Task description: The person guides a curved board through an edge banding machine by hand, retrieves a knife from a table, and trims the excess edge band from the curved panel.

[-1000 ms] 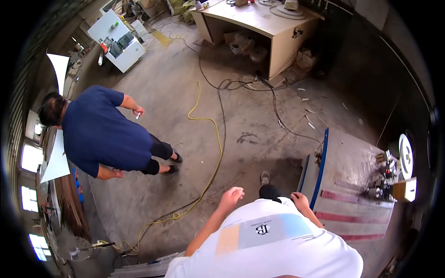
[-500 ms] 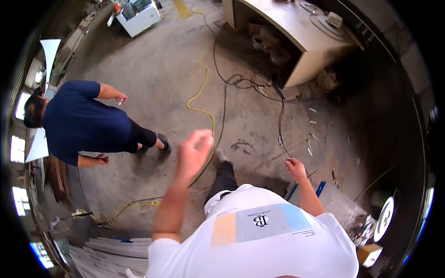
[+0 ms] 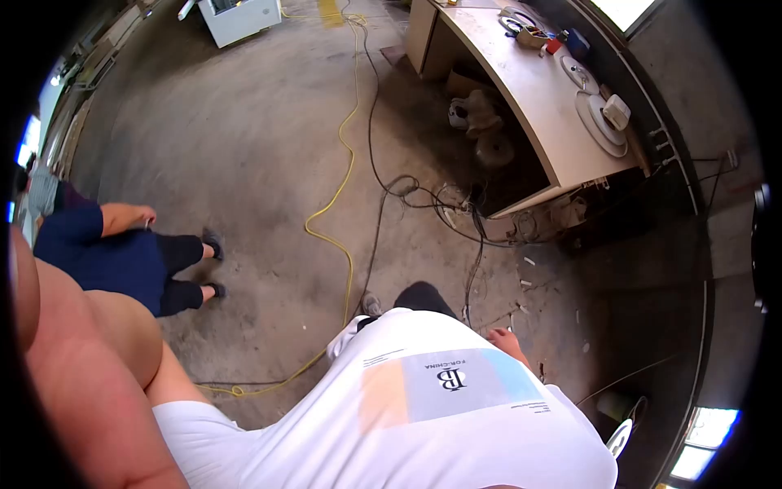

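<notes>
White cotton-looking shirt (image 3: 309,444), printed panel at the chest: worn on your torso, nearest item to both your arms.

Right hand (image 3: 505,339): one, low beside the shirt's edge, partly hidden by it. Fingers seem loosely curled, nothing seen between them — too small to tell whether they are apart or together.

Left arm (image 3: 90,383): one, bent up close to the lens, filling the left edge. Where its hand begins you cannot make out, nor the state of its fingers.

Scraps (image 3: 526,284): several, pale, on the floor just beyond your right hand; none seen touched.

Yellow cord (image 3: 352,163) and black cable (image 3: 372,122): laid along the floor ahead, the cable looped near the counter (image 3: 538,94).

Counter stock: discs (image 3: 601,134) towards the near end, smaller goods behind; bags (image 3: 481,114) stowed underneath.

Your shoe (image 3: 371,305): one visible, near the cord.

Co-worker (image 3: 122,265): dark blue top, off to your left, partly covered by your arm.

Step in hand, by judgement: you are on foot between cord and counter, left arm lifted towards the head, no load showing in either hand. The next move calls for care — feet placed clear of cord and cable, left arm lowered before anything on the left can be seen well.
</notes>
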{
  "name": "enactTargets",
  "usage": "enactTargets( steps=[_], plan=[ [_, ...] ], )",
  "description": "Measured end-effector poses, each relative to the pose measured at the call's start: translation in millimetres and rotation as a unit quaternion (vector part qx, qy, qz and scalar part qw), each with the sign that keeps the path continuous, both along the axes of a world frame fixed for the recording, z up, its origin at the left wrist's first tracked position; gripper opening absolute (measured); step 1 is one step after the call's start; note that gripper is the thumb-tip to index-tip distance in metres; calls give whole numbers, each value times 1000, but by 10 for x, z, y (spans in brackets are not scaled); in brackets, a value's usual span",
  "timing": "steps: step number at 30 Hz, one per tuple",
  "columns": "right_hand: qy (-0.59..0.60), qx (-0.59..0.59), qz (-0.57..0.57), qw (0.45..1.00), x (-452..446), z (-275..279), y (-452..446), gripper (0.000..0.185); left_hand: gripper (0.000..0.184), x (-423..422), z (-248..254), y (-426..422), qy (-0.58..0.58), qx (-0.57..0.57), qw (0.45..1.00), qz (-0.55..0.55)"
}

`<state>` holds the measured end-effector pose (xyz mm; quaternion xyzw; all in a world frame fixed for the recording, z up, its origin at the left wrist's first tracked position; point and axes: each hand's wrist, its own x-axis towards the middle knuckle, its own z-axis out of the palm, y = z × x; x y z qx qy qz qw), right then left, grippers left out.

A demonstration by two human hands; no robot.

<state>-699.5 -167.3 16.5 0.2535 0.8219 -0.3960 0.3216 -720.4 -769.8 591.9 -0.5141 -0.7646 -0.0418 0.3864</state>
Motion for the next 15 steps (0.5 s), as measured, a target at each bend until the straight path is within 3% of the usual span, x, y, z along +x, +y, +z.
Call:
enactTargets(
  steps=[3,4,6,8,9,10,11,12,14,15],
  plan=[
    [-4,-99,-210,973,-464,-350,-96,35,24,-766,49,-226,-11,-32,999,-9],
    [-8,-128,-211,969,-620,-671,-39,36,24,-1048,42,-309,-16,-36,999,-9],
    [81,-53,89,991,-1006,-942,6,38,24,-1649,-14,-470,-28,-37,999,-6],
    [117,19,211,970,-1436,-1354,-132,45,24,-2395,-134,-608,-39,-46,998,-11],
    [110,46,200,972,-1905,-1455,-403,51,24,-2751,-186,-698,-44,-55,997,-5],
    [-13,58,192,980,-2386,-908,-813,48,24,-3174,-225,-822,-68,-59,996,2],
    [-68,7,144,987,-2907,-770,-1138,43,24,-3663,-240,-954,-105,-56,993,9],
    [-58,-32,122,990,-3358,-673,-1254,42,24,-4102,-263,-1073,-141,-42,989,21],
    [73,44,143,986,-4271,-1620,-1120,28,24,-4940,-318,-1228,-198,-19,979,51],
    [52,42,135,989,-4916,-1345,-1227,27,24,-5330,-365,-1283,-229,-16,971,63]
  ],
)
